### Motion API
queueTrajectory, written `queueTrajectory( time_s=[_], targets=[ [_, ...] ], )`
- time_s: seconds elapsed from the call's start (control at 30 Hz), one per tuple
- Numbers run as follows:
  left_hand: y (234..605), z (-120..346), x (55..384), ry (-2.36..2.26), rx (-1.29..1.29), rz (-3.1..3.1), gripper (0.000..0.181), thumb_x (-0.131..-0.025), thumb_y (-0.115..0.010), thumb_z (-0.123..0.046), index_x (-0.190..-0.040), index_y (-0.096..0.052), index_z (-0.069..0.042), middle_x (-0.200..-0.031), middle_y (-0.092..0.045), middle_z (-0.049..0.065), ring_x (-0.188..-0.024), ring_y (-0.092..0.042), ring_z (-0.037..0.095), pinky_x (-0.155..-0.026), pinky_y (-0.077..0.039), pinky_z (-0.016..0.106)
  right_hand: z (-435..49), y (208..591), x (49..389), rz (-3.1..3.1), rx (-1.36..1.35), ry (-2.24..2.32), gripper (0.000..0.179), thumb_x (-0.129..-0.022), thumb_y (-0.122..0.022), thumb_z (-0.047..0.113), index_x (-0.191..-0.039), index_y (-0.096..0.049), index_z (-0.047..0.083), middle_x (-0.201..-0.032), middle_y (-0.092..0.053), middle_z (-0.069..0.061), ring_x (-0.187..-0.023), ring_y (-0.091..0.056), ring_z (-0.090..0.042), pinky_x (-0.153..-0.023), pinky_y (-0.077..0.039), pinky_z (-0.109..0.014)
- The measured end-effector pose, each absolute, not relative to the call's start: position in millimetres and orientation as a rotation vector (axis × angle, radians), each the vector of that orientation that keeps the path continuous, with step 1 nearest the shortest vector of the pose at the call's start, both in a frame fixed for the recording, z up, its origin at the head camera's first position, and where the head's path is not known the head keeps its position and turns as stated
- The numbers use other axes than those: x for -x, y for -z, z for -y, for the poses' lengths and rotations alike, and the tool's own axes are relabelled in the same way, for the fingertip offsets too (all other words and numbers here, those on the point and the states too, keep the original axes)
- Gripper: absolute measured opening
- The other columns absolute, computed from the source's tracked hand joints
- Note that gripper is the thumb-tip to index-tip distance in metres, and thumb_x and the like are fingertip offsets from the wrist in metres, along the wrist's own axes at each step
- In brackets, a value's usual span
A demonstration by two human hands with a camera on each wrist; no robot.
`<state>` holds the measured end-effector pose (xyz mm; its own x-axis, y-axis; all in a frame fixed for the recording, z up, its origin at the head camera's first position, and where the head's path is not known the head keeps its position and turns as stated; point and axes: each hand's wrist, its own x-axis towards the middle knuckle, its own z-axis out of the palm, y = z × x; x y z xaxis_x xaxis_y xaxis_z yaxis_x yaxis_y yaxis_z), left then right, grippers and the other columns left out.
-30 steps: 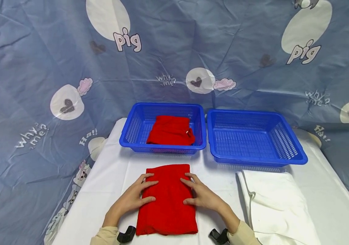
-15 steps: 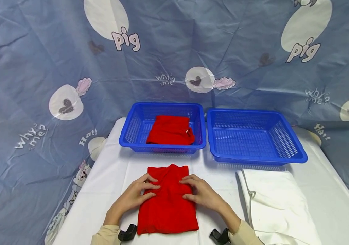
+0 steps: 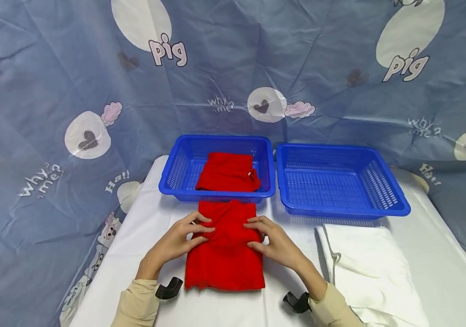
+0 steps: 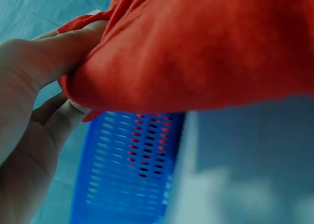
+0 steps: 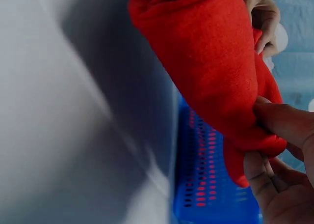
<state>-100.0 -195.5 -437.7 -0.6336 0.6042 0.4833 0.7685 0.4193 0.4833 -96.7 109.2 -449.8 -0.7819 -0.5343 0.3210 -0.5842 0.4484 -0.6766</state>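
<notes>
Red cloth (image 3: 228, 261) pinched at both sides; lift step, by the look of it.
Head: cloth held between left hand (image 3: 175, 239) and right hand (image 3: 277, 244), basket (image 3: 217, 195) just beyond them. Left wrist: edge gripped between thumb and fingers. Right wrist: opposite edge pinched likewise, cloth seemingly clear of table (image 3: 151, 222). Even grip and level carry probably called for next.

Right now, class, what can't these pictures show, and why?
Head view: floor beneath folded red cloth in left basket, hidden by it.
Head view: near end of white cloth, cut off by bottom edge.
Left wrist view: full outline of held red cloth, cut by top edge.
Right wrist view: texture of tablecloth, blurred.
</notes>
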Motion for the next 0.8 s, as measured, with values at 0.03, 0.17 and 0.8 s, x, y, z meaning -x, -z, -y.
queueTrajectory(
  time_s=[0.03,0.17,0.8],
  targets=[
    [434,196,103,1.011,1.212,2.435,0.033,-0.074,-0.076,0.001,-0.105,-0.073,-0.01,-0.111,-0.059,0.006,-0.101,-0.06,0.019,-0.082,-0.054,0.03,-109,447,99,2.619,-1.01,-1.257,0.045,-0.081,-0.075,0.018,-0.124,-0.061,0.016,-0.129,-0.056,-0.001,-0.081,-0.052,-0.006,-0.07,-0.049,-0.025],
    [416,196,112,0.994,1.228,2.416,0.032,-0.075,-0.076,-0.001,-0.105,-0.073,-0.01,-0.112,-0.059,0.006,-0.103,-0.059,0.019,-0.083,-0.052,0.024,-109,432,106,2.602,-0.992,-1.244,0.044,-0.081,-0.075,0.017,-0.123,-0.062,0.016,-0.129,-0.056,0.0,-0.077,-0.051,-0.006,-0.068,-0.049,-0.03],
    [372,195,162,0.913,1.235,2.286,0.032,-0.072,-0.077,0.003,-0.102,-0.074,-0.008,-0.112,-0.059,0.008,-0.101,-0.061,0.023,-0.076,-0.054,0.027,-106,385,143,2.491,-0.96,-1.117,0.041,-0.083,-0.073,0.014,-0.123,-0.063,0.011,-0.132,-0.054,-0.004,-0.069,-0.051,-0.011,-0.066,-0.043,-0.022]
  ],
)
